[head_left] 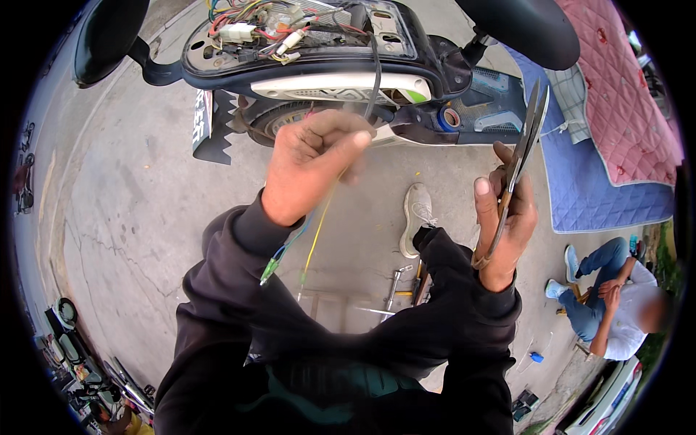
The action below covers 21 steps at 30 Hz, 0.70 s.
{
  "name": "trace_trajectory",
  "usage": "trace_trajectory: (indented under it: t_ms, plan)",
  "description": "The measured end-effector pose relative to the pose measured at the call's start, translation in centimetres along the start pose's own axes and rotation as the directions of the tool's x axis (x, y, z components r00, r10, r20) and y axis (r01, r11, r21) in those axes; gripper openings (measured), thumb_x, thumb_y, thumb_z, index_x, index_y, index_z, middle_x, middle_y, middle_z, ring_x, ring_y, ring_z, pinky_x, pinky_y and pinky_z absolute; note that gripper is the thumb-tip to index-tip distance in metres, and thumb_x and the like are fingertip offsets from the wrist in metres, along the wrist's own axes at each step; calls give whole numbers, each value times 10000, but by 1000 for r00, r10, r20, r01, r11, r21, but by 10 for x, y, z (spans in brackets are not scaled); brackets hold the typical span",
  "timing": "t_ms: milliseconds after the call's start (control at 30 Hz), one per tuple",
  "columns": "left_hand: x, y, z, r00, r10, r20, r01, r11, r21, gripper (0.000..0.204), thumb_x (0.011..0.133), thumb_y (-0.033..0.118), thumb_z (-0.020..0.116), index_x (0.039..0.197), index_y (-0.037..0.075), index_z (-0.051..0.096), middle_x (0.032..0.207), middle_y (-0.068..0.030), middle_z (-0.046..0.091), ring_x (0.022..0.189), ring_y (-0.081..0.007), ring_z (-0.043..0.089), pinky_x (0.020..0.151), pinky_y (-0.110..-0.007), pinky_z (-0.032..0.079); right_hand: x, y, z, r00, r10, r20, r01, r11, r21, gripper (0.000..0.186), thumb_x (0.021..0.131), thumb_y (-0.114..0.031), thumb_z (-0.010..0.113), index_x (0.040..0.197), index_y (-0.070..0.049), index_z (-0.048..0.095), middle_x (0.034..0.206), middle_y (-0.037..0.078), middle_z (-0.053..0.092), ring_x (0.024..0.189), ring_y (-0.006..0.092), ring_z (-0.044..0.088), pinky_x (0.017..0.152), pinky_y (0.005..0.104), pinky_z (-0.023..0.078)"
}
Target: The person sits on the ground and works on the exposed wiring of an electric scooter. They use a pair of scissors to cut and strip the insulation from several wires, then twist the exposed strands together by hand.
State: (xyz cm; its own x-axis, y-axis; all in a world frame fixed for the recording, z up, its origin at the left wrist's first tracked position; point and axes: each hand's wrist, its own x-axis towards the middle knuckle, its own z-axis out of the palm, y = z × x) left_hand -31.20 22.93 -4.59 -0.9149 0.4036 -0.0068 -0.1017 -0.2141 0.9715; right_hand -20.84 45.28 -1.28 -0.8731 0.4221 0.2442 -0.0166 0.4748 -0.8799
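Observation:
My left hand (pixel 312 163) is closed on thin wires in front of the scooter, with a yellow wire (pixel 315 243) and a blue one hanging below it to small green connectors (pixel 269 270). My right hand (pixel 505 225) grips large metal scissors (pixel 519 163), blades pointing up. Above both hands, the partly dismantled scooter (pixel 304 85) shows an open housing full of coloured wires and white plugs (pixel 235 32). A dark cable (pixel 375 76) drapes down from it behind my left hand. A blue tape roll (pixel 448 118) rests on the footboard.
Pink (pixel 616 116) and blue quilted covers (pixel 602 206) hang at the right. A seated person (pixel 620 312) is at lower right. Hand tools (pixel 395 290) lie on the concrete by my feet. Black mirrors (pixel 105 43) stick out above; other vehicles and parts (pixel 72 341) line the left edge.

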Motion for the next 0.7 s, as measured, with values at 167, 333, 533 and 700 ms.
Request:
trace_trajectory:
  t_ms: [167,333,533,700]
  plan:
    - [-3,-5,10,1000,3,25,-2,999,-49,173,964,116,628,1084,-6,603,774,-49,636,643,-98,594,586,-236,481,-7,8,40,980,98,176,-143,952,271,548,905,-201,700,1337,67,496,1009,112,653,860,133,612,720,248,469]
    - [-3,-8,10,998,41,45,-42,999,18,153,955,52,606,1073,-4,526,818,-63,647,700,-106,610,632,-241,491,14,12,57,952,109,286,-241,845,478,540,905,-188,688,1345,39,472,1102,150,663,924,176,647,744,274,497]
    - [-1,-13,11,995,95,25,-97,991,96,133,946,12,589,1068,-12,541,787,-62,661,690,-98,613,641,-242,497,25,5,73,948,56,312,-221,823,524,487,878,-115,709,1301,34,522,1031,97,673,903,121,620,746,237,481]
    - [-1,-13,16,990,140,14,-138,948,287,127,934,21,618,1054,-20,614,749,-55,672,675,-87,616,636,-232,493,28,1,71,937,100,336,-250,864,438,433,868,-90,696,1259,24,548,903,50,663,758,85,590,668,236,480]
